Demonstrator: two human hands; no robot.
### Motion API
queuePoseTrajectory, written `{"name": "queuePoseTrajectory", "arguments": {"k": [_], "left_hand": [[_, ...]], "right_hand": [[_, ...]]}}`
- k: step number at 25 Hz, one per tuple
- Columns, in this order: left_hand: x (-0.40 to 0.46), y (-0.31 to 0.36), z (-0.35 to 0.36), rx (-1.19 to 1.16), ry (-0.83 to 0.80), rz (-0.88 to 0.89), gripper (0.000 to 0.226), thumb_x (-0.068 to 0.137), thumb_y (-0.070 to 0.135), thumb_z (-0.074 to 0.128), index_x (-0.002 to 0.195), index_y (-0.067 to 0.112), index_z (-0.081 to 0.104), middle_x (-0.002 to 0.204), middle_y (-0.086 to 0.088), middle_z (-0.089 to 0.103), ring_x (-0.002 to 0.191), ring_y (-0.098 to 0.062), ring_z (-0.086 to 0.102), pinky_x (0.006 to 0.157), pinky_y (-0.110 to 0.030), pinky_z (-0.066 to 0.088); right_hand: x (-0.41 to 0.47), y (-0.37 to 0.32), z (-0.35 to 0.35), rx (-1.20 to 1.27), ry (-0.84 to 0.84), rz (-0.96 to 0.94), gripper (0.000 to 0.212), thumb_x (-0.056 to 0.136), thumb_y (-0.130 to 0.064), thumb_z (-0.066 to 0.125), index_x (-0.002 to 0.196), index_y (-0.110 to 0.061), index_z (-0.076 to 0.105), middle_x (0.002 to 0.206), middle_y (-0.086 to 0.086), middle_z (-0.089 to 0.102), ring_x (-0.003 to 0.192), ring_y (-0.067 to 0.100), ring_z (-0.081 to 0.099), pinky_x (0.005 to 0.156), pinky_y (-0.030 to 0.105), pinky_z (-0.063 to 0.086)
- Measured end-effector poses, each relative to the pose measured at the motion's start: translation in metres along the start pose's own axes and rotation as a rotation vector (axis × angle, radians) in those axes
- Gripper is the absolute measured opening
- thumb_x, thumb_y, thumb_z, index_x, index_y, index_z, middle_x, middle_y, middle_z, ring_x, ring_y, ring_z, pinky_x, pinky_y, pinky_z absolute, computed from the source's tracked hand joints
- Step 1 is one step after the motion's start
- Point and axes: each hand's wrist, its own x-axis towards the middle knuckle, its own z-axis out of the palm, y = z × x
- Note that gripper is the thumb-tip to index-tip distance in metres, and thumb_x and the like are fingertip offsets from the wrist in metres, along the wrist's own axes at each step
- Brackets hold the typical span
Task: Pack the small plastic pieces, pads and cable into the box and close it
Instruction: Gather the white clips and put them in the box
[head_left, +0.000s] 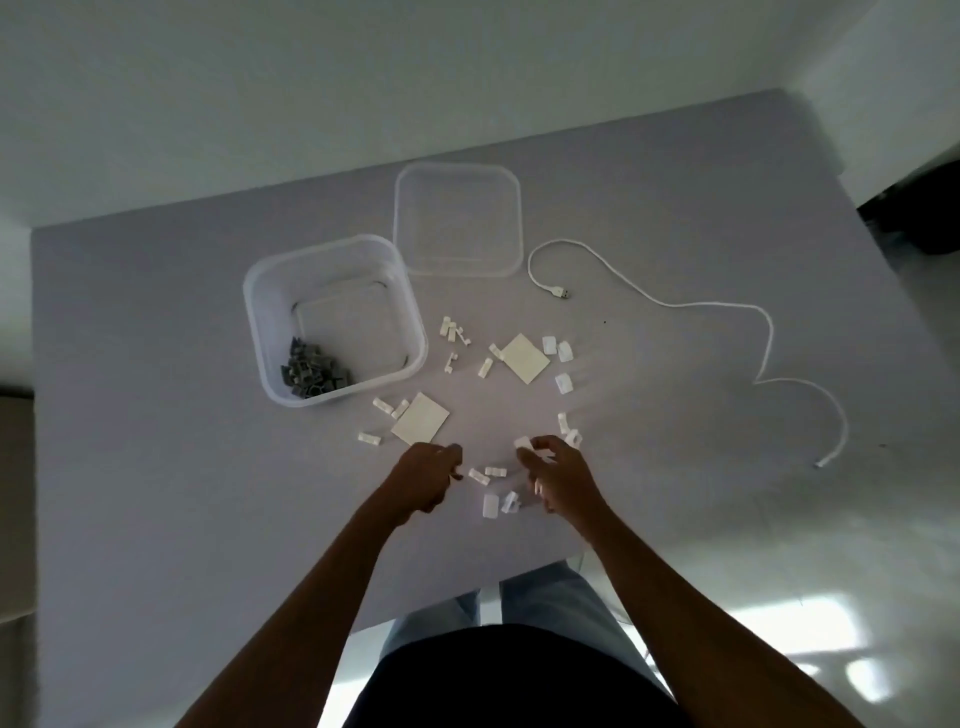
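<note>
Both forearms reach in from the near table edge. Left hand (428, 475) has its fingers curled, apparently around small pieces, though the contents are hidden. Right hand (553, 475) pinches a white plastic piece (522, 443) at its fingertips. More white pieces (488, 473) lie scattered between and beyond the hands, with two square pads (421, 418) (525, 358) among them.

Clear box (332, 317) stands open beyond the left hand, grey pieces (314, 374) heaped in its near corner. Lid (457, 218) lies flat beside it. White cable (727, 306) trails loose on the right.

Handling: pieces are probably light and rigid; gather several per pinch. Pads are thin; lift by an edge. Cable is limp; coil before loading.
</note>
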Motion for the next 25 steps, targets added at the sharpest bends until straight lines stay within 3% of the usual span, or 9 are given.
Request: {"name": "queuePoseTrajectory", "arguments": {"k": [2,3,6,9,12,15,18,21,25], "left_hand": [[-0.019,0.016,-0.033,-0.585,-0.186,0.041,0.022,0.087,0.017,0.04,0.07,0.01,0.052,0.055,-0.005,0.032,0.039,-0.012,0.024,0.042,-0.02,0.015],[-0.025,0.024,-0.05,-0.749,-0.253,0.109,0.02,0.082,0.017,0.039,0.067,0.011,0.051,0.055,-0.004,0.029,0.039,-0.011,0.02,0.041,-0.018,0.011],[-0.039,0.043,-0.097,-0.988,-0.292,0.28,0.018,0.075,0.014,0.035,0.072,0.009,0.052,0.061,-0.006,0.042,0.042,-0.011,0.02,0.037,-0.013,0.013],[-0.036,0.053,-0.131,-1.147,-0.239,0.394,0.014,0.071,0.013,0.044,0.075,0.01,0.057,0.068,-0.004,0.051,0.047,-0.011,0.04,0.033,-0.013,0.026],[-0.02,0.057,-0.16,-1.227,-0.081,0.387,0.014,0.077,0.026,0.057,0.074,0.013,0.059,0.069,-0.002,0.057,0.051,-0.013,0.047,0.036,-0.015,0.03],[0.002,0.059,-0.18,-1.264,0.147,0.239,0.039,0.091,0.046,0.054,0.064,0.018,0.057,0.067,0.0,0.056,0.052,-0.011,0.05,0.039,-0.015,0.034],[0.016,0.056,-0.191,-1.329,0.296,0.153,0.034,0.092,0.037,0.058,0.063,0.02,0.053,0.064,0.001,0.052,0.048,-0.009,0.045,0.04,-0.018,0.033],[0.024,0.048,-0.201,-1.352,0.359,0.133,0.03,0.091,0.03,0.059,0.065,0.019,0.052,0.063,0.0,0.051,0.047,-0.01,0.043,0.04,-0.02,0.033],[0.034,0.041,-0.208,-1.363,0.41,0.094,0.027,0.092,0.028,0.059,0.068,0.016,0.054,0.062,-0.002,0.056,0.049,-0.012,0.045,0.043,-0.021,0.036]], "right_hand": [[-0.002,-0.036,0.002,0.366,-0.114,0.125,0.021,0.093,-0.033,0.064,0.093,-0.013,0.059,0.062,0.0,0.056,0.046,0.009,0.048,0.041,0.019,0.037],[-0.001,-0.054,0.004,0.495,-0.182,0.145,0.017,0.092,-0.032,0.063,0.086,-0.017,0.057,0.058,0.0,0.051,0.045,0.01,0.04,0.039,0.019,0.033],[0.011,-0.109,0.022,0.687,-0.442,0.088,0.012,0.079,-0.026,0.063,0.083,-0.02,0.054,0.056,0.002,0.041,0.053,0.016,0.014,0.042,0.019,0.016],[0.028,-0.153,0.044,0.705,-0.633,-0.004,0.014,0.075,-0.02,0.052,0.088,-0.016,0.055,0.062,0.005,0.046,0.047,0.013,0.028,0.044,0.017,0.016],[0.054,-0.19,0.067,0.563,-0.693,0.02,0.018,0.084,-0.027,0.047,0.091,-0.014,0.058,0.072,0.006,0.047,0.052,0.015,0.04,0.043,0.017,0.026],[0.085,-0.215,0.09,0.321,-0.697,0.082,0.023,0.091,-0.034,0.049,0.091,-0.014,0.061,0.074,0.003,0.047,0.055,0.014,0.04,0.043,0.021,0.028],[0.11,-0.227,0.11,0.18,-0.735,0.143,0.024,0.088,-0.032,0.048,0.091,-0.012,0.062,0.071,0.005,0.049,0.053,0.015,0.044,0.047,0.023,0.026],[0.128,-0.23,0.13,-0.042,-0.691,0.154,0.031,0.09,-0.044,0.056,0.085,-0.014,0.063,0.07,0.006,0.054,0.054,0.015,0.048,0.047,0.022,0.033],[0.147,-0.229,0.158,-0.526,-0.619,-0.06,0.032,0.092,-0.041,0.061,0.089,-0.01,0.068,0.076,0.01,0.062,0.062,0.018,0.057,0.053,0.026,0.047]]}}
